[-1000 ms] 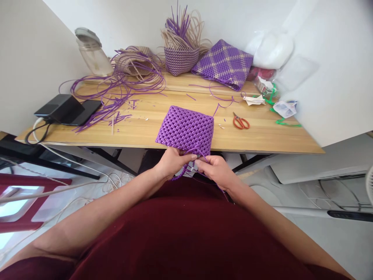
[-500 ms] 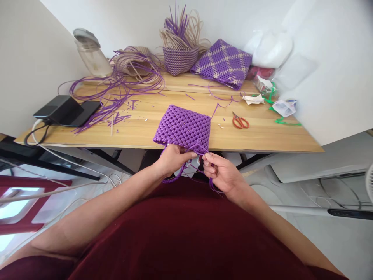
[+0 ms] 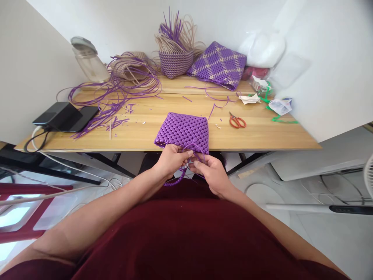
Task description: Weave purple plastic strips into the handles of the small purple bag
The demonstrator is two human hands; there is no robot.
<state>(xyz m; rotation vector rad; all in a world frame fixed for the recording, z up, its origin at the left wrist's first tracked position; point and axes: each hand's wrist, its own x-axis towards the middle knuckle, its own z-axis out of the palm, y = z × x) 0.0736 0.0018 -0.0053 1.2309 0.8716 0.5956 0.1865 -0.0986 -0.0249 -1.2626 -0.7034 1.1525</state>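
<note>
Purple plastic weave: small bag (image 3: 186, 128) lying at the near edge of the wooden table (image 3: 271, 134), centred before the wearer, open rim toward the body and partly over the edge. Left hand (image 3: 172, 160) closed on the rim, thumb on top, fingers partly hidden beneath. Right hand (image 3: 214, 170) just beside it, thumb and fingers drawn narrow among the loose strands; exact grip too small to tell. Thin purple strand (image 3: 192, 144) arching above the fingertips, against the weave. Braided purple handle (image 3: 176, 182) hanging in a curve below the left hand, in front of the dark red shirt (image 3: 186, 233).

To the right of the bag, well apart from both hands: scissors (image 3: 238, 122) with orange handles, flat on the wood. Beyond, from left to right along the back: lidded clear jar (image 3: 91, 67), beige woven basket (image 3: 122, 72) tipped on its side amid purple strips, upright basket (image 3: 175, 64) with long uncut ends, purple-and-beige checked weave (image 3: 220, 64) leaning, white plastic bag (image 3: 268, 48). At far left: black box (image 3: 56, 116) with cable. Right side: crumpled white paper (image 3: 250, 99) near a green ribbon (image 3: 284, 120).
</note>
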